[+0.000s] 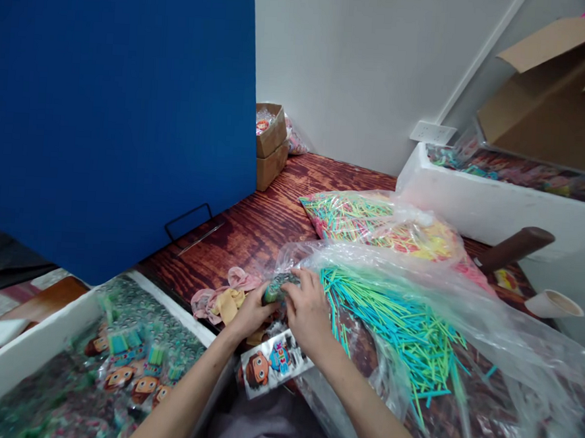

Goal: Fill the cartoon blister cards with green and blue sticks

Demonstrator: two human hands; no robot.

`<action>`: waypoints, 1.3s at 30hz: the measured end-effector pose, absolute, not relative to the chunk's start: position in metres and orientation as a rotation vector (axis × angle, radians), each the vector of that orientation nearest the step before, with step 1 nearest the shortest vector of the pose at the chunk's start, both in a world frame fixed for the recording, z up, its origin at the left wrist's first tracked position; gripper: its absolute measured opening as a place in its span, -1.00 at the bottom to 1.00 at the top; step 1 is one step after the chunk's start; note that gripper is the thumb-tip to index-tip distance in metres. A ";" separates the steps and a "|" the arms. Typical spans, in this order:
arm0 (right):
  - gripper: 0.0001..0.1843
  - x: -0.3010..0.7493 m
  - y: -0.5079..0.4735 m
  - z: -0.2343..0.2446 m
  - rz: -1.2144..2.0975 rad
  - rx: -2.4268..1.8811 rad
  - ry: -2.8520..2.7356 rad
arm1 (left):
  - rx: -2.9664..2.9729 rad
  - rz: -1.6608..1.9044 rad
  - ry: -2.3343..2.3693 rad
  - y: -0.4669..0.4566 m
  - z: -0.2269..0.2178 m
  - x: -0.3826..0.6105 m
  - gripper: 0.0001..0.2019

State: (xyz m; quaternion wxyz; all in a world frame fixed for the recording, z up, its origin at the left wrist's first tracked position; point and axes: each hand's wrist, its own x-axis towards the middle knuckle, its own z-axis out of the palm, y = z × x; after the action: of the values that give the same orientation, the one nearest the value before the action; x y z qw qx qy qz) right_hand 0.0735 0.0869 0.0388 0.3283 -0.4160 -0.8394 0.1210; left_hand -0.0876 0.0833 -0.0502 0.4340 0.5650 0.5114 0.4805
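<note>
Both hands meet at the front of a dark wooden table (252, 230). My left hand (251, 312) and my right hand (309, 310) are closed together on a small bundle of green and blue sticks (277, 287). Just right of them lies an open clear plastic bag (417, 279) holding a heap of loose turquoise and green sticks (399, 325). Under my wrists lies a printed card with a cartoon face (271, 363). A few deflated pink and yellow balloons (225, 301) lie left of my left hand.
A white foam box (11, 357) at front left holds several packed cartoon packets. A second bag of mixed coloured sticks (372, 220) lies farther back. A blue divider panel (110, 115) stands left. Another white box (476, 200), cardboard boxes (270, 145) and a paper cup (552, 304) sit around.
</note>
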 end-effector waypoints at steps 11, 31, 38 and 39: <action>-0.67 0.076 0.089 0.031 0.461 -1.085 -2.145 | 1.346 1.202 1.285 0.084 -0.048 -0.087 -0.77; -0.57 0.073 0.085 0.040 0.452 -1.044 -2.096 | 1.234 1.323 1.290 0.084 -0.029 -0.083 -0.74; -0.68 0.097 0.055 0.052 0.561 -1.067 -1.767 | 1.087 1.486 1.341 0.074 0.010 -0.115 -0.58; -0.72 0.099 0.051 0.051 0.595 -1.059 -1.768 | 1.067 1.513 1.353 0.068 0.019 -0.126 -0.56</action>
State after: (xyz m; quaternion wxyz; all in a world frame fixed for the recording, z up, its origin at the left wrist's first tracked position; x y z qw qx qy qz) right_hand 0.0992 0.0510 0.0510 0.4778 -0.4338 -0.7240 0.2435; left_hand -0.1264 0.0684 0.0188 0.4114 0.4240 0.5379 0.6014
